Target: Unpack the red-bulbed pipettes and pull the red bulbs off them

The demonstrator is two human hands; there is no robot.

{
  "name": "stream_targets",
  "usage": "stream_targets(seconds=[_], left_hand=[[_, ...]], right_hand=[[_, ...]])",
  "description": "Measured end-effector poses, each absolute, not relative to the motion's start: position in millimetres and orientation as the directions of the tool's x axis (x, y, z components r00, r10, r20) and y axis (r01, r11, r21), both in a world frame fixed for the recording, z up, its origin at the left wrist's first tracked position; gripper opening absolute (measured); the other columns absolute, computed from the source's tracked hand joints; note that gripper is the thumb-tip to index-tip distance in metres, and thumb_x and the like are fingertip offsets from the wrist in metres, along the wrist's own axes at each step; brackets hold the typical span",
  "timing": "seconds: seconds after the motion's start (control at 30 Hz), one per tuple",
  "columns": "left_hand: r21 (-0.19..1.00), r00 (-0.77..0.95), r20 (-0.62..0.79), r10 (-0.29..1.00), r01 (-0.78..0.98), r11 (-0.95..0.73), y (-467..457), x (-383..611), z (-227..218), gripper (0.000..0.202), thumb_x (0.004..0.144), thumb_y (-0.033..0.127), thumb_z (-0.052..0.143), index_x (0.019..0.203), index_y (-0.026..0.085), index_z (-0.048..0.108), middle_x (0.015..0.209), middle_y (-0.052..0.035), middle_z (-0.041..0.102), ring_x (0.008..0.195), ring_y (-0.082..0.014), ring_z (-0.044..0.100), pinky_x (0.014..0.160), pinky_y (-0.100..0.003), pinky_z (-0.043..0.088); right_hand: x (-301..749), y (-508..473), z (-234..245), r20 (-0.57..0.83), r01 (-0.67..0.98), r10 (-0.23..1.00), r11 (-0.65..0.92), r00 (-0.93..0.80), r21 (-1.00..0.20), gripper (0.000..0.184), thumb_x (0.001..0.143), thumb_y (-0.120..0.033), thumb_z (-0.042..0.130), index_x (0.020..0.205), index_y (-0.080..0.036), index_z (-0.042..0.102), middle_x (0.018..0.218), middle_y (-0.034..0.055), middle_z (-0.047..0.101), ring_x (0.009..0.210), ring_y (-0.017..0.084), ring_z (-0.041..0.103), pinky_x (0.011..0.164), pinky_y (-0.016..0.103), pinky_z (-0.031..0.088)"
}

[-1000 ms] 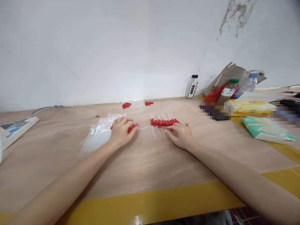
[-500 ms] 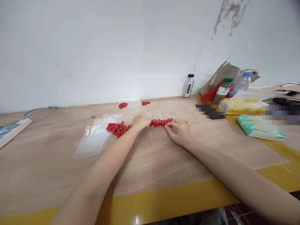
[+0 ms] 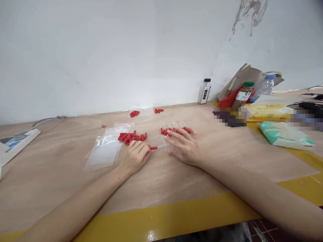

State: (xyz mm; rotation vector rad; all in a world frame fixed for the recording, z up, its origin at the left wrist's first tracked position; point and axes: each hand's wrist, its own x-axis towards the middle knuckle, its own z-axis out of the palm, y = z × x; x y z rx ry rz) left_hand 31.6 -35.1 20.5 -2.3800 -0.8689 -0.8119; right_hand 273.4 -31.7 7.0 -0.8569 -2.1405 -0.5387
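Observation:
My left hand (image 3: pixel 137 154) is closed on a red rubber bulb (image 3: pixel 153 148), whose end pokes out past the fingertips. From it a thin clear glass tube (image 3: pixel 163 146) runs sideways to my right hand (image 3: pixel 185 144). The right thumb and forefinger close around the tube's far end, partly hidden, while the other fingers spread over a row of red bulbs (image 3: pixel 165 131). Several clear tubes (image 3: pixel 156 141) lie side by side under and between the hands. A heap of loose red bulbs (image 3: pixel 131 137) sits just beyond my left hand.
Clear plastic bags (image 3: pixel 104 151) lie left of the heap. Farther back are small groups of red pieces (image 3: pixel 134 114) near the wall. A dark-capped bottle (image 3: pixel 206 91), a green-capped bottle (image 3: pixel 243 95) and tissue packs (image 3: pixel 286 134) stand or lie right. A power strip (image 3: pixel 21 146) is at left.
My left hand has moved back toward me and left from the row and now holds a red bulb. My right hand has shifted slightly, its fingers now spread over the row.

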Motion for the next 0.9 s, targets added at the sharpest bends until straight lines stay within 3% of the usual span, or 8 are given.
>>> stream_targets(seconds=[0.13,0.3,0.4,0.47,0.63,0.9], left_hand=[[-0.248,0.616,0.731,0.294,0.641,-0.726,-33,36,16,0.015,0.081,0.018,0.057,0.068,0.017,0.05,0.074,-0.0001,0.066,0.07,-0.0142,0.056,0.067,-0.03,0.037],[-0.241,0.602,0.753,0.266,0.628,-0.74,-32,42,17,0.005,0.08,0.022,0.059,0.08,0.017,0.057,0.079,-0.0018,0.067,0.076,-0.0158,0.057,0.071,-0.031,0.04],[-0.248,0.629,0.709,0.318,0.645,-0.723,-31,44,17,0.02,0.081,0.03,0.059,0.098,0.02,0.061,0.096,-0.0054,0.066,0.092,-0.0206,0.055,0.081,-0.036,0.04],[-0.253,0.646,0.687,0.334,0.643,-0.723,-30,45,16,0.019,0.081,0.032,0.058,0.098,0.023,0.063,0.102,-0.0045,0.065,0.098,-0.0217,0.054,0.087,-0.039,0.038],[-0.233,0.661,0.671,0.336,0.619,-0.75,-32,45,17,0.012,0.085,0.024,0.054,0.08,0.022,0.064,0.086,0.0012,0.069,0.09,-0.0172,0.058,0.091,-0.039,0.034],[-0.238,0.69,0.651,0.316,0.581,-0.779,-39,41,19,0.011,0.083,0.017,0.054,0.077,0.021,0.062,0.083,0.0032,0.069,0.086,-0.0168,0.058,0.085,-0.039,0.035]], right_hand=[[265,-31,3,0.763,0.673,0.377,0.733,-0.525,0.101,0.023,0.086,-0.035,0.05,0.105,-0.028,0.062,0.094,-0.0014,0.069,0.104,0.019,0.051,0.098,0.042,0.021],[260,-27,0,0.753,0.689,0.391,0.716,-0.529,0.112,0.018,0.087,-0.03,0.049,0.094,-0.024,0.065,0.07,-0.0015,0.065,0.081,0.015,0.053,0.094,0.041,0.021],[258,-27,-1,0.762,0.683,0.374,0.72,-0.529,0.121,0.018,0.087,-0.029,0.049,0.086,-0.023,0.066,0.067,-0.0017,0.063,0.077,0.013,0.05,0.094,0.041,0.02],[258,-27,-1,0.766,0.671,0.357,0.731,-0.535,0.127,0.019,0.087,-0.028,0.048,0.084,-0.022,0.065,0.067,-0.0016,0.062,0.075,0.013,0.048,0.093,0.04,0.019],[260,-30,1,0.748,0.638,0.331,0.754,-0.575,0.157,0.021,0.087,-0.027,0.047,0.075,-0.021,0.064,0.059,-0.0026,0.059,0.068,0.011,0.044,0.091,0.039,0.019],[261,-34,2,0.746,0.614,0.308,0.771,-0.591,0.168,0.019,0.086,-0.026,0.049,0.074,-0.022,0.063,0.056,-0.0039,0.058,0.067,0.011,0.043,0.09,0.037,0.019]])
